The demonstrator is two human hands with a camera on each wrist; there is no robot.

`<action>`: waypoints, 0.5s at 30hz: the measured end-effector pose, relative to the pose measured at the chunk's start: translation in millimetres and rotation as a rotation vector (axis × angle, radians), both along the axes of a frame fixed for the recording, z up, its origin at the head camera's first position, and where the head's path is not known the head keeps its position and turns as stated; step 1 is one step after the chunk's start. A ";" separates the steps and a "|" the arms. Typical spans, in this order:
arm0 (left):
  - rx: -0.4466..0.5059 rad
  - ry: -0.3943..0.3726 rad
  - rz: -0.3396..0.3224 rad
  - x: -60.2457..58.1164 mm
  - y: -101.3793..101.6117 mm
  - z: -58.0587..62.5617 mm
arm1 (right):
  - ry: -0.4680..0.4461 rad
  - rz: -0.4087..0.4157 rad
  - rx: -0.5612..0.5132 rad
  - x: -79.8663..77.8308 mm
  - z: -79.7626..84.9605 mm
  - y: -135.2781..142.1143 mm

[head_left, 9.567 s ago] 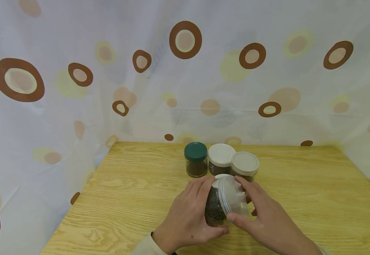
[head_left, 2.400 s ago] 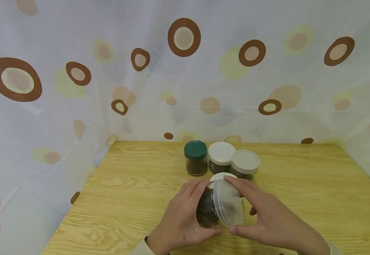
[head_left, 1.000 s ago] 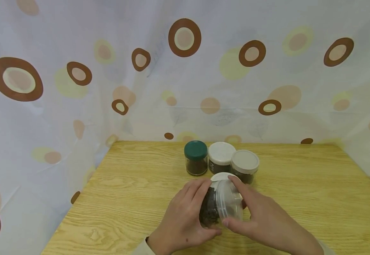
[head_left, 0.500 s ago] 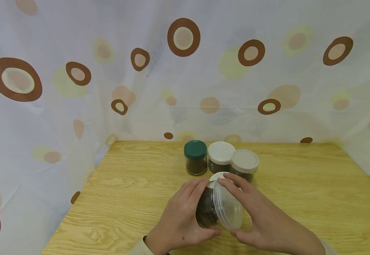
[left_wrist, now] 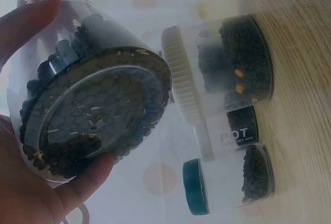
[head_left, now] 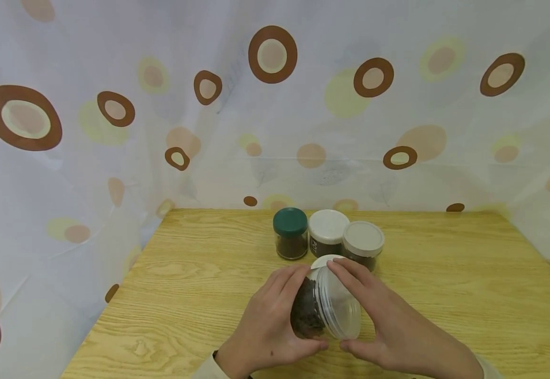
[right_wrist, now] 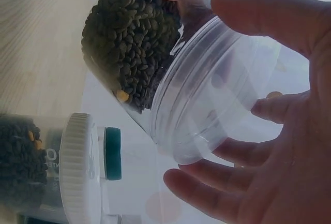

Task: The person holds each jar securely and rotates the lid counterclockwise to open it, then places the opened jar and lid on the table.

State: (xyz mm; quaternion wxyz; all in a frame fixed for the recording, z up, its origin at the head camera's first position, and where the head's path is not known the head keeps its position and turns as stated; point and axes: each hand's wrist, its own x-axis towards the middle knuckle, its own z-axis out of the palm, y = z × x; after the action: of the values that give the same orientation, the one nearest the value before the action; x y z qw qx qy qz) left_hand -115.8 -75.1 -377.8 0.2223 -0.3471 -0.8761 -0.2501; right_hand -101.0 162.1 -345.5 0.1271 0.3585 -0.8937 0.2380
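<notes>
My left hand (head_left: 267,323) grips a clear jar (head_left: 307,310) of dark seeds, tilted above the table with its lid end to the right. In the left wrist view the seeds and a few pale bits show through the jar's base (left_wrist: 103,110). My right hand (head_left: 393,329) spans the clear screw lid (head_left: 343,310), fingertips at its upper rim and thumb at its lower rim. The right wrist view shows the ridged lid (right_wrist: 199,89) at the jar's mouth, its fingers curved round it. Whether the lid is loose, I cannot tell.
Behind the held jar stands a white-lidded jar (head_left: 324,261), mostly hidden. Farther back are a green-lidded jar (head_left: 290,231), a white-lidded jar marked POT (head_left: 328,231) and an off-white-lidded jar (head_left: 364,242). A patterned curtain (head_left: 275,131) surrounds the wooden table (head_left: 199,263).
Since the earliest frame the held jar has shifted slightly left. My right fingers have changed position on the lid several times, now set farther round its upper rim. The standing jars have stayed put.
</notes>
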 end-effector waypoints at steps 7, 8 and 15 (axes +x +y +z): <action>0.027 -0.075 0.001 0.8 -3.5 -0.1 | 0.043 -0.002 -0.041 1.0 1.9 0.9; 0.038 -0.102 0.002 1.4 -4.4 0.1 | 0.044 0.007 -0.057 1.1 2.6 1.3; 0.167 -0.208 -0.025 1.3 -12.2 -0.4 | -0.027 0.048 -0.144 1.1 5.1 6.3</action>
State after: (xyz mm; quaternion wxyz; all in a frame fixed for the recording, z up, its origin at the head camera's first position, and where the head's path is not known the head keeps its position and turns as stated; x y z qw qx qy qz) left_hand -114.5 -87.3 -378.2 0.1553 -0.3103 -0.8663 -0.3594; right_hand -99.8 168.3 -340.4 0.1348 0.3664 -0.8671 0.3092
